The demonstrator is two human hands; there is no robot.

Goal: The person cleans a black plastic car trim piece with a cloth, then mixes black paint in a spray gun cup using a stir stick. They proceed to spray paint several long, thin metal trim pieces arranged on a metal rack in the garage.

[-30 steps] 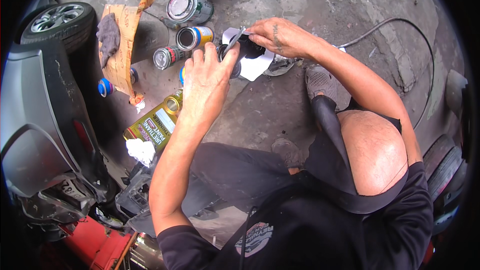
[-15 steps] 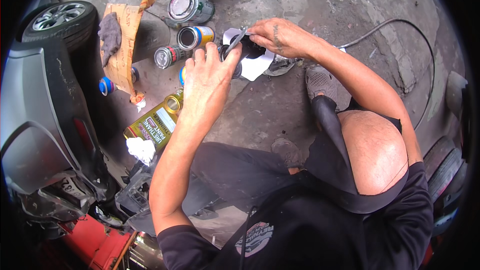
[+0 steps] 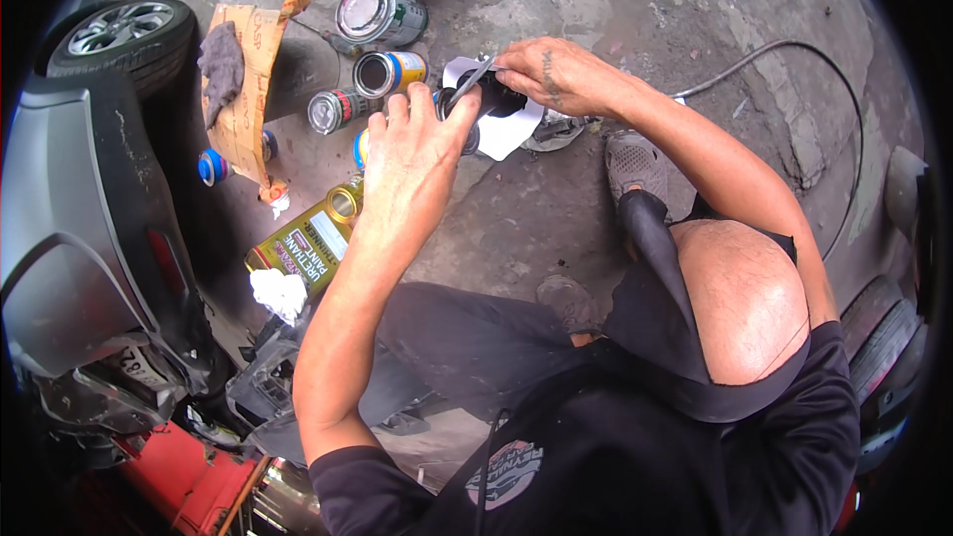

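Observation:
My left hand (image 3: pixel 412 144) is closed around a small dark can (image 3: pixel 471 137), mostly hidden behind its fingers. The fingertips of my right hand (image 3: pixel 556 77) are pinched at the upper end of a flat grey stick (image 3: pixel 470 81), which slants across the can's mouth. Just right of the can, a dark, wide-mouthed container (image 3: pixel 504 101) sits against a sheet of white paper (image 3: pixel 508 132); its shape is partly covered. An open can with a blue and yellow label (image 3: pixel 405 69) stands left of this, beside a small lidded can (image 3: pixel 333 111).
A gold thinner tin (image 3: pixel 316 238) with crumpled white paper (image 3: pixel 279 295) is near my left forearm. Farther off are a large lidded can (image 3: pixel 379 15) and cardboard (image 3: pixel 238 89) bearing a grey rag (image 3: pixel 220 71). A car (image 3: pixel 89 208) flanks the left; a hose (image 3: pixel 774 43) curves right.
Both hands keep nearly the same place. The grey stick has tipped slightly lower between them. The rest of the scene shifts only a little with the view.

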